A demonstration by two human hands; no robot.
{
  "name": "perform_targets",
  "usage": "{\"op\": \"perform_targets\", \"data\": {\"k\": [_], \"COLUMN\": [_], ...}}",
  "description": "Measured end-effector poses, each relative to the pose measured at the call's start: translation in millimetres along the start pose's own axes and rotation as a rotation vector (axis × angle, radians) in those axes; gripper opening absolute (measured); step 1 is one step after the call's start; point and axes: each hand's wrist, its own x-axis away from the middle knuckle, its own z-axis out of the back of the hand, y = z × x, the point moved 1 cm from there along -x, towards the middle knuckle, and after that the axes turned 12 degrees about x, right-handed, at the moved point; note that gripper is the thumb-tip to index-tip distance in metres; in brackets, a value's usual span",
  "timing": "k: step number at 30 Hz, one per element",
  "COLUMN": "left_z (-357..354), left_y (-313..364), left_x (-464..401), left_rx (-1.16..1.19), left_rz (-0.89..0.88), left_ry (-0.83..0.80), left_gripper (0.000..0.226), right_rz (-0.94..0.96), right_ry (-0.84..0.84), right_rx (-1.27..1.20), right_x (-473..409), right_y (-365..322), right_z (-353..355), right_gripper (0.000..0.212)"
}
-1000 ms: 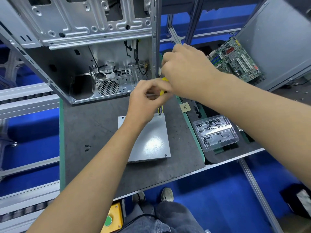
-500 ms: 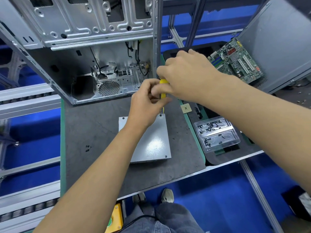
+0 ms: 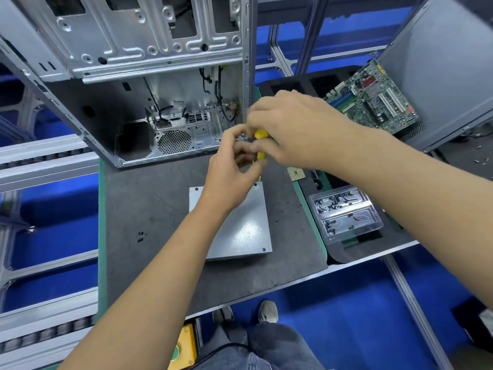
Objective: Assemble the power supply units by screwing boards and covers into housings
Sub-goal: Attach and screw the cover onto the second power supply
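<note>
A flat grey power supply unit lies on the dark mat, cover up, with a screw at its near right corner. Above its far right corner my right hand grips a yellow-handled screwdriver, held upright with the tip pointing down at that corner. My left hand curls its fingers around the lower part of the screwdriver; what the fingertips pinch is hidden. Yellow wires show just under my left hand at the unit's far edge.
An open metal computer case stands at the back of the mat. A clear tray of screws sits to the right, a green motherboard behind it against a grey panel. Loose black screws lie left.
Both hands with the screwdriver have stayed over the unit's far right corner; my right hand's grip has shifted slightly on the handle, showing more of the yellow.
</note>
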Motion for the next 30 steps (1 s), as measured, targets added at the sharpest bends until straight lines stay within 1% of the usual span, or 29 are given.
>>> {"op": "perform_targets", "data": {"k": [1,3,4,6,8,10,11,12,14,16,18,20,24,28,29,30], "left_z": [0,-4,-6,-7,-5,0,1,2,-1,-5,-7,-6,-4,-5,-5,-4], "left_y": [0,-1,-1,-3,-7,-10,-11,-10,-7,-3,-2,-4,-6,-5,-4,-3], "left_x": [0,-2,-3,-4,-3,-3,-2,-3,-2,0,0,-1,0,4,6,9], "left_rx": [0.0,-0.015,-0.014,-0.002,-0.015,-0.029,-0.035,-0.039,-0.046,-0.045,-0.031,0.012,0.009,-0.027,-0.031,-0.046], "left_rz": [0.003,0.02,0.04,0.057,0.036,0.02,0.022,0.02,0.007,0.02,0.017,0.017,0.0,-0.037,-0.028,-0.01], "left_ry": [-0.021,-0.033,-0.016,0.038,0.055,0.027,-0.001,-0.031,-0.063,-0.023,0.063,0.102,0.073,0.061,0.034,-0.012], "left_gripper": [0.061,0.069,0.072,0.069,0.067,0.069,0.07,0.071,0.072,0.075,0.068,0.061,0.065,0.06,0.063,0.073], "right_rz": [-0.009,-0.077,-0.11,-0.138,-0.117,-0.063,-0.043,-0.037,-0.067,-0.09,-0.071,-0.071,-0.096,-0.09,-0.067,-0.05], "right_ry": [0.007,-0.004,-0.014,-0.025,-0.027,-0.058,-0.07,-0.069,-0.069,-0.08,-0.079,-0.082,-0.118,-0.197,-0.198,-0.186], "right_rx": [0.02,0.086,0.129,0.172,0.099,0.001,-0.016,-0.007,0.038,0.086,0.147,0.174,0.229,0.275,0.287,0.296], "right_x": [-1,-5,-7,-7,-3,2,3,3,0,-5,-10,-12,-12,-3,-1,2], "right_y": [0,-3,-4,-5,-4,-1,0,1,0,-3,-8,-11,-14,-15,-15,-14], "right_z": [0,-3,-5,-7,-9,-8,-7,-6,-4,-2,-3,-4,-6,-5,-5,-5], "right_gripper": [0.033,0.04,0.044,0.05,0.049,0.049,0.045,0.041,0.04,0.038,0.035,0.034,0.035,0.048,0.049,0.048]}}
